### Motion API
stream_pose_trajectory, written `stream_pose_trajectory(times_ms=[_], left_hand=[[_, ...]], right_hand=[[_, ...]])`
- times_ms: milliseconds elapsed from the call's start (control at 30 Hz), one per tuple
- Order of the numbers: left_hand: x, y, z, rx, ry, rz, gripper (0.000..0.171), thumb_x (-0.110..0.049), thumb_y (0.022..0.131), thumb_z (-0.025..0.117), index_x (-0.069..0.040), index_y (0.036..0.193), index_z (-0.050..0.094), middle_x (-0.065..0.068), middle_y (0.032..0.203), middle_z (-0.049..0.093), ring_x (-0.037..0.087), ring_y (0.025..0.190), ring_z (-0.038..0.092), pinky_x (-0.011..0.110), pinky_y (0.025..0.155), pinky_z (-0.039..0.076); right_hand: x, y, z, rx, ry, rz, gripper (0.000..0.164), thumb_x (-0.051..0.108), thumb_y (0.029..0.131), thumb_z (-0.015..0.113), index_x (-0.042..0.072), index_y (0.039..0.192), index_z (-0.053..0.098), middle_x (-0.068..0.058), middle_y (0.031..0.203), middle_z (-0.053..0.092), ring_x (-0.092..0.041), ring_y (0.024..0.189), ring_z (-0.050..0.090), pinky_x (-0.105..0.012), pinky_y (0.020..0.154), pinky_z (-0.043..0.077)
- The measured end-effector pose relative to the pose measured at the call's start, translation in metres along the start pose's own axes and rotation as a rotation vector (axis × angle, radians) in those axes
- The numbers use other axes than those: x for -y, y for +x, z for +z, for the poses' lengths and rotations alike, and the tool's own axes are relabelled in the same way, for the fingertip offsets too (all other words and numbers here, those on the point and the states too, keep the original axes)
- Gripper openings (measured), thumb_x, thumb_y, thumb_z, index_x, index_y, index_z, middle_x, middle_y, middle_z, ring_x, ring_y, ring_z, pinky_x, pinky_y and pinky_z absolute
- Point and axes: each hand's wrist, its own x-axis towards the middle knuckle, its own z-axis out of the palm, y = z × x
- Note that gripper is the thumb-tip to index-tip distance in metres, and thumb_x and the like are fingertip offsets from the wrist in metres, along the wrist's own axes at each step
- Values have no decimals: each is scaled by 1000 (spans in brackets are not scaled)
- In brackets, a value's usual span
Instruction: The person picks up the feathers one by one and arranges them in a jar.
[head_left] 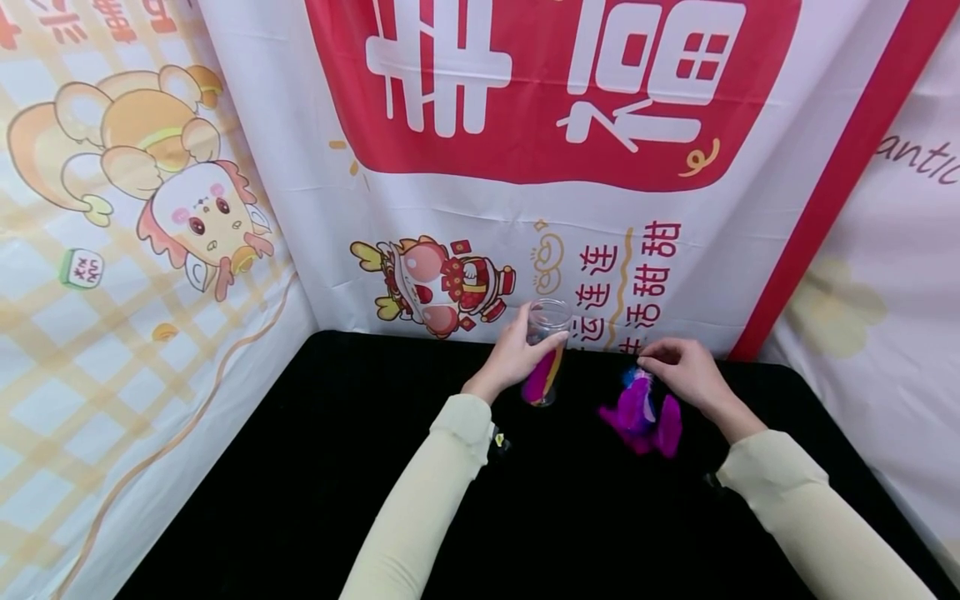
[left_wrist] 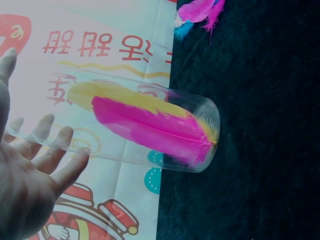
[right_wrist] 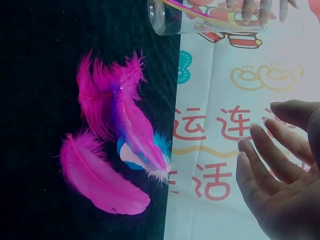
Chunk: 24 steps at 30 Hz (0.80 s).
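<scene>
My left hand [head_left: 517, 354] holds a tall clear cylindrical jar [left_wrist: 206, 107] near its top, thumb on one side and fingers on the other. The jar stands upright at the table's back edge. Inside it lean a magenta feather [left_wrist: 150, 132] and a yellow feather [left_wrist: 120, 96], quill ends at the bottom. To the right, my right hand [head_left: 690, 375] hovers just beyond a small pile of feathers [right_wrist: 135, 125], fingers loosely bent and nothing between them. The pile mixes magenta, purple, blue and white; one magenta feather [right_wrist: 105, 180] lies at its side.
A black cloth covers the table [head_left: 360, 467]. Behind its far edge hangs a white and red printed banner [head_left: 465, 200] with large characters and a cartoon figure. Patterned cloth walls [head_left: 112, 333] rise on the left and right.
</scene>
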Motion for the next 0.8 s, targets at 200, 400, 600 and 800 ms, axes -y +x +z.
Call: stream_pose_trajectory(times_ms=[200, 400, 600, 800], left_hand=[[0, 0, 0, -6, 8, 7, 80, -57, 95, 67, -19, 156, 33, 6, 135, 58, 25, 126, 60, 41, 106, 49], [1, 0, 0, -1, 5, 0, 82, -57, 95, 67, -18, 157, 31, 7, 137, 57, 25, 127, 59, 42, 106, 49], [2, 1, 0, 1, -1, 1, 81, -58, 95, 67, -18, 156, 32, 6, 136, 57, 25, 127, 59, 42, 106, 49], [3, 2, 0, 0, -4, 21, 83, -56, 95, 67, -13, 157, 32, 6, 136, 59, 27, 127, 60, 43, 106, 49]], right_hand=[[-5, -2, -1, 5, -14, 12, 26, 28, 100, 69, 5, 112, 75, -12, 108, 74, -22, 99, 64, -32, 82, 51], [-10, -5, 0, -3, -15, 23, 29, 30, 100, 69, 5, 112, 75, -12, 109, 74, -21, 98, 63, -30, 80, 51], [-14, -6, 0, 1, -11, 44, 29, 30, 100, 69, 5, 114, 74, -13, 111, 73, -21, 99, 63, -31, 80, 52], [-20, -8, 0, 1, -13, 60, 29, 29, 100, 69, 5, 114, 74, -13, 111, 73, -21, 99, 64, -31, 80, 52]])
